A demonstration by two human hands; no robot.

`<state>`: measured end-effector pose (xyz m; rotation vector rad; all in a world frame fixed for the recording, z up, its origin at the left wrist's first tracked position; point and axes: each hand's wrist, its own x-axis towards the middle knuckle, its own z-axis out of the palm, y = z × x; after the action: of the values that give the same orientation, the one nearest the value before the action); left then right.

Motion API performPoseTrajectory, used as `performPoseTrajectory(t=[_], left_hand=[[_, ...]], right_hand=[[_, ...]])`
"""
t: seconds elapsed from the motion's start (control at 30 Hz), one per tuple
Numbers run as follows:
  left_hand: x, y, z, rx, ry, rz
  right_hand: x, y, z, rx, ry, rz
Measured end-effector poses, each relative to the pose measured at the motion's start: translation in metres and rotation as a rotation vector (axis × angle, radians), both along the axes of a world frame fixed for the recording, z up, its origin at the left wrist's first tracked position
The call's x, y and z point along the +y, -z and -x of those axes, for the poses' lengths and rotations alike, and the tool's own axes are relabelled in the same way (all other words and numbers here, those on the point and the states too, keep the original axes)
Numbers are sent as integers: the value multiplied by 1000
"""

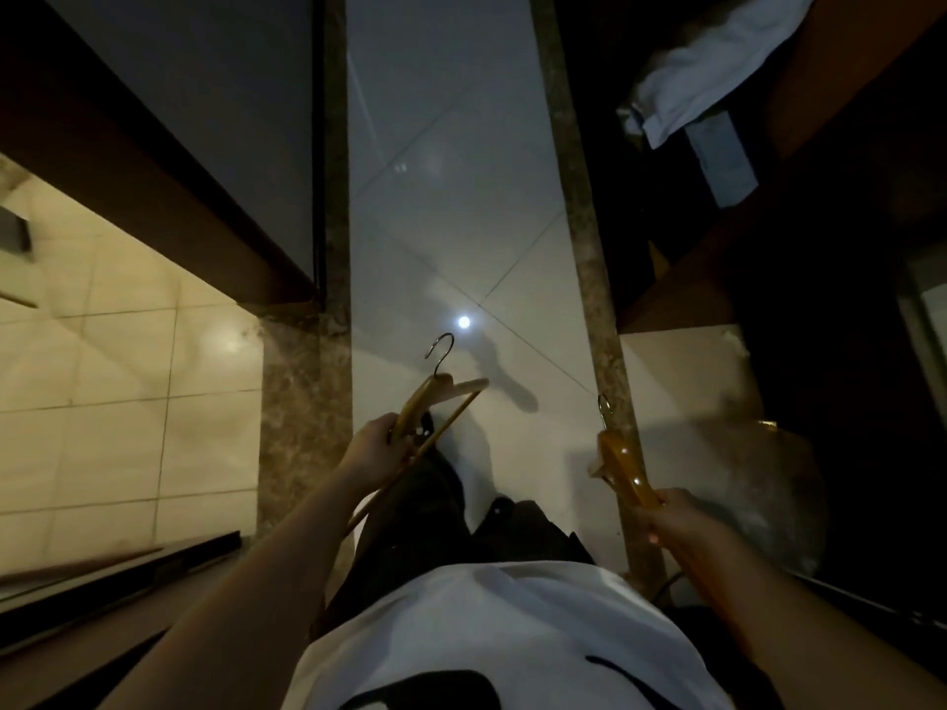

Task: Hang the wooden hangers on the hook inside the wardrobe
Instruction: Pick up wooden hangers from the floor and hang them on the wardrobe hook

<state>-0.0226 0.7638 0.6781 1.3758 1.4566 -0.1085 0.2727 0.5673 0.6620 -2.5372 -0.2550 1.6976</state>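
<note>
My left hand (376, 449) grips a pale wooden hanger (440, 402) by one arm, its metal hook pointing up and away over the floor. My right hand (681, 520) grips a darker, glossy wooden hanger (622, 466) by its lower end, its small metal hook up near the stone strip. The open wardrobe (820, 248) stands dark on the right. No hook inside it can be made out.
White glossy floor tiles (451, 197) run ahead between two brown stone strips. A dark wooden door (153, 120) stands on the left beside beige tiles. A pale cloth (707, 74) lies on a wardrobe shelf at upper right. My legs and white shirt fill the bottom.
</note>
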Motion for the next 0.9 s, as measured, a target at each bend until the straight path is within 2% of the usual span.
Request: performPoseTrajectory(t=[0.23,0.53,0.7,0.9], left_hand=[[95,14,38,112,-52,27],[226,8,99,273,-96,33],[288,5,74,244,-54,26],[349,11,-19,115,9,21]], right_hand=[[135,4,17,45,-27,-64],[313,-14,39,100,-247,-241],[371,-19,19,101,-205,-310],[402,-3,-41,22,-50,-276]])
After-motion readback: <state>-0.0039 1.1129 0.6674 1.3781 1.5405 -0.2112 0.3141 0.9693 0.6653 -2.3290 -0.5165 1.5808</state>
